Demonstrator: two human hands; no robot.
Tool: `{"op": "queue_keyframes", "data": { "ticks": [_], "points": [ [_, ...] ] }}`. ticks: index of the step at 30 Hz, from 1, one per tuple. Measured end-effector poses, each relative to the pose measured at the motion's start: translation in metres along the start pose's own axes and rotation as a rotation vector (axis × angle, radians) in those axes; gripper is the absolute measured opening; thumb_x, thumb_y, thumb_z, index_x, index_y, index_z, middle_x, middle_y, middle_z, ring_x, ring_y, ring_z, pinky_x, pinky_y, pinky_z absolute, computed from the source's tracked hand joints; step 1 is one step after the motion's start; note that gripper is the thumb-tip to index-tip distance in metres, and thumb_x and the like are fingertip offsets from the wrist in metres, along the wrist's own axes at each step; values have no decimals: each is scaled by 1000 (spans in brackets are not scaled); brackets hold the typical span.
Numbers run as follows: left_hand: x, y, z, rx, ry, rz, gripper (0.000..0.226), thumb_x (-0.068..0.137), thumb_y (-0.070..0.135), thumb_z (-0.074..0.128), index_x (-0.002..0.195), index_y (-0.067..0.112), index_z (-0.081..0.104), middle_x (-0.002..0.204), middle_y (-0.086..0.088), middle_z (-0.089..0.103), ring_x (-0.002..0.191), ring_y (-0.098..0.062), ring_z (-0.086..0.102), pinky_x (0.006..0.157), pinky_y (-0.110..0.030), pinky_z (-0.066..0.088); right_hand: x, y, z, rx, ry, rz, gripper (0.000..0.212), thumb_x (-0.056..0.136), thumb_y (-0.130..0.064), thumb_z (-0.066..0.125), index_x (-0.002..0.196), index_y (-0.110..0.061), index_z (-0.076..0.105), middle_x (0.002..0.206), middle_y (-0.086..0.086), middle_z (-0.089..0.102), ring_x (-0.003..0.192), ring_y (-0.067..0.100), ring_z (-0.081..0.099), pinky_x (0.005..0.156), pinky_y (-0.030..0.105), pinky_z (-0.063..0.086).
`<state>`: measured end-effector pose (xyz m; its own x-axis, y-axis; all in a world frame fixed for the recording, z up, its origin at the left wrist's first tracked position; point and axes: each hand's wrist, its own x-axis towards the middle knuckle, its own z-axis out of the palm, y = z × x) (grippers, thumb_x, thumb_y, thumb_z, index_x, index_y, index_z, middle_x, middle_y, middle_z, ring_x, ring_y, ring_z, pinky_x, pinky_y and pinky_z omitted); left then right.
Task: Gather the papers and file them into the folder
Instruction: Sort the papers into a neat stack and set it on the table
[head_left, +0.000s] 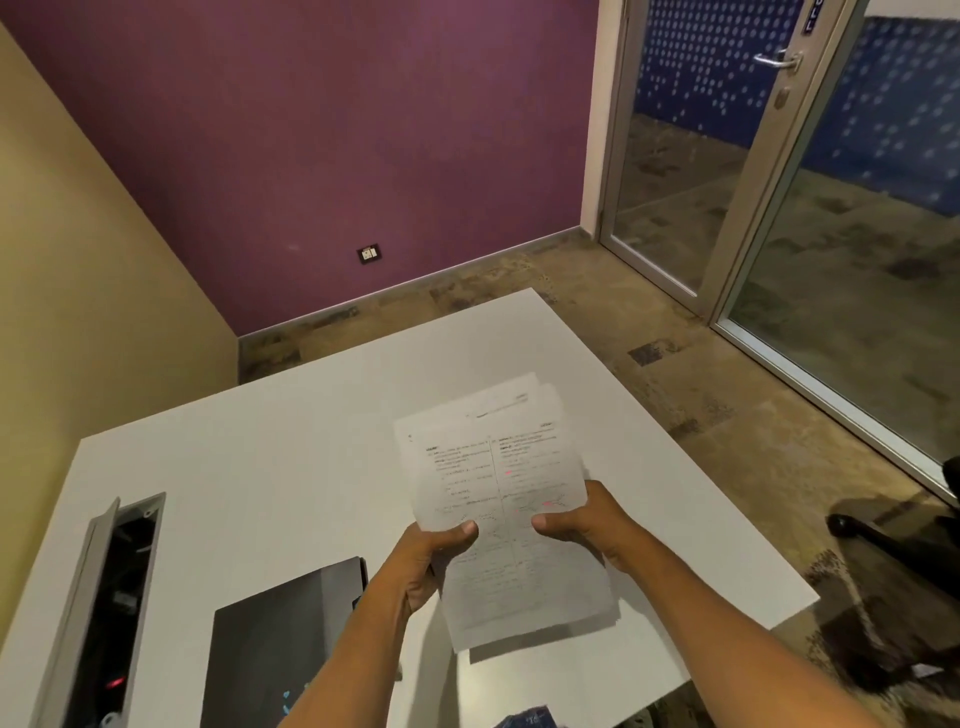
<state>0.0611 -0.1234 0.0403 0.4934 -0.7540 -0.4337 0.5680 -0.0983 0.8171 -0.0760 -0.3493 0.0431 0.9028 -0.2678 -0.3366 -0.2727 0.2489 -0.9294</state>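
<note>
A loose stack of white printed paper sheets (498, 499) is held up above the white rectangular table (291, 441). The left hand (431, 558) pinches its left edge, thumb on top; the right hand (582, 525) grips its right edge likewise. A dark, flat folder (280, 644) lies on the table, left of the forearms.

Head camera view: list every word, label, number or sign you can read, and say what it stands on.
Nothing here can be read for certain.
Papers, held in the left hand and right hand: two columns of print with pink marks, too blurred to read.
Sign at the top of the glass door: cut off by the frame edge, unreadable.
Dark folder on the table: pale blue marks, not legible.
</note>
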Motion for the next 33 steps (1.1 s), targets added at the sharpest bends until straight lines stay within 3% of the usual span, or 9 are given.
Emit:
{"op": "queue_keyframes", "data": {
  "ticks": [3,8,11,15,18,21,27,31,33],
  "points": [
    [0,13,5,88,83,84,59,66,18,94,122,19,74,128,-14,71,119,-35,68,93,-44,59,1,-6,-2,-38,60,-63,54,69,-18,94,118,-27,76,116,1,78,110,20,73,87,39,63],
    [1,28,5,213,125,172,67,63,20,96,125,18,70,126,-9,73,118,-29,68,100,-46,54,7,-3,-8,-27,136,-74,64,64,-16,97,122,-21,71,116,-2,78,109,18,73,95,36,58],
    [-3,27,4,243,163,171,66,64,14,95,124,18,70,122,-5,75,114,-22,71,93,-33,57,9,0,-9,-53,164,-63,69,55,-23,99,116,-29,69,109,-12,78,101,6,73,87,24,59],
    [-8,6,-3,312,212,99,62,67,4,93,120,25,68,114,5,78,107,-12,73,79,-20,58,13,19,-9,-104,149,12,61,57,-11,100,105,-28,68,107,-11,75,101,7,71,74,16,58],
    [-12,-8,-8,351,221,67,66,68,4,93,124,24,65,115,6,77,107,-10,72,78,-18,58,11,32,-10,-104,157,59,52,57,-14,99,101,-27,74,105,-3,79,100,13,74,77,17,58],
    [-14,-9,-6,382,233,78,63,68,8,92,121,29,65,112,12,77,103,-5,72,76,-16,58,7,32,-7,-80,147,53,44,58,-20,98,96,-34,80,104,-7,81,96,9,76,73,17,59],
    [-15,9,-2,426,236,154,59,67,12,92,117,31,67,111,13,77,101,-4,72,76,-14,57,12,19,-4,-70,168,18,58,39,-33,101,93,-35,80,98,-12,81,90,5,76,69,15,59],
    [-18,7,-6,464,258,114,51,68,6,92,111,25,71,104,11,79,95,-4,74,73,-13,57,9,20,-8,-97,113,-7,60,42,-23,101,95,-39,80,100,-5,81,94,9,76,79,25,61],
    [-19,1,-7,506,251,96,44,69,3,91,104,25,74,100,10,80,92,-3,75,72,-12,56,6,26,-8,-107,88,-14,59,47,-17,101,97,-38,79,100,-3,81,94,8,76,77,23,61]
  ]
}}
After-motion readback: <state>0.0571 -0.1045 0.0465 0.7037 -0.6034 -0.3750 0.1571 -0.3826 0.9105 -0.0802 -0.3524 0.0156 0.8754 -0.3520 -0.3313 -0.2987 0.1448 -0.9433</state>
